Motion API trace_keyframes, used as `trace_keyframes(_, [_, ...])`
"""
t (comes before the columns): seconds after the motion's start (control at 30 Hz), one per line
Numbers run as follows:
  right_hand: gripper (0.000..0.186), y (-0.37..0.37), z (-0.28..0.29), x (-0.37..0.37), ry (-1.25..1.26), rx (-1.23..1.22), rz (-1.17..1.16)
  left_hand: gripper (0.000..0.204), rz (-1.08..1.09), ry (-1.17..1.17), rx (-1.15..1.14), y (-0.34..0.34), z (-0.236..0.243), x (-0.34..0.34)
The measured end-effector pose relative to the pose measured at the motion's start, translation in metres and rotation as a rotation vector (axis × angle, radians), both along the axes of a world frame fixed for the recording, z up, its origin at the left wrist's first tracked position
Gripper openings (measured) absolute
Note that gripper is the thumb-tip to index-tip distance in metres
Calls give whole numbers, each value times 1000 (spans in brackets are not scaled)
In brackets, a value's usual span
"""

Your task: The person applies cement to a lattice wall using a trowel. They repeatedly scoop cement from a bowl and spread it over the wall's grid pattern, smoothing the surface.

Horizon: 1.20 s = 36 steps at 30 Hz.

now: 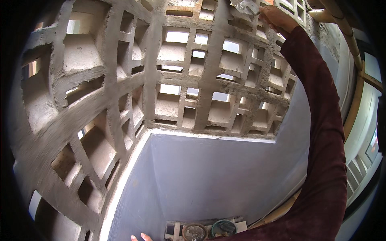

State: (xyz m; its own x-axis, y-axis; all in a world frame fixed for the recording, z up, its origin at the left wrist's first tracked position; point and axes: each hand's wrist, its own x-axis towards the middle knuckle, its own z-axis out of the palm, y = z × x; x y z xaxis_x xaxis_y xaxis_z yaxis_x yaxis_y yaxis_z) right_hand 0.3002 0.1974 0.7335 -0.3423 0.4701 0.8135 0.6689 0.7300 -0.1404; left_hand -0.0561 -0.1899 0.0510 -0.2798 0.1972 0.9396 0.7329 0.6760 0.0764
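Note:
My right arm, in a dark maroon sleeve, reaches high along the right side. At its end my right hand is closed, fingers curled, on a pale, shiny, crumpled-looking thing that the upper picture edge partly cuts off; its kind cannot be made out. Both are up against the top of a rough grey wall of openwork concrete blocks. Only the fingertips of my left hand come in at the lower edge, stretched out and apart, in front of the smooth grey-blue wall; nothing shows in them.
Down below stand a round bucket with greyish contents and a dark green bucket with something in it. Bamboo poles run along the right. A white ledge divides the block wall from the smooth wall.

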Motion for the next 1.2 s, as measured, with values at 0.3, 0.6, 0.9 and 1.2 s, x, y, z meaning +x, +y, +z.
trace_keyframes(0.3, [39,-41,-153,-18,-551,196,-314,56,20,-27,-45,-6,-6,0])
trace_keyframes(0.6, [26,-66,-307,-17,-545,5,-232,54,-4,-57,-53,-9,-10,2])
trace_keyframes(0.9, [37,-53,-221,-12,-332,129,-205,40,-153,179,114,5,19,-6])
trace_keyframes(1.2, [28,-67,-360,-18,-595,-89,-309,35,-164,138,121,4,5,-10])
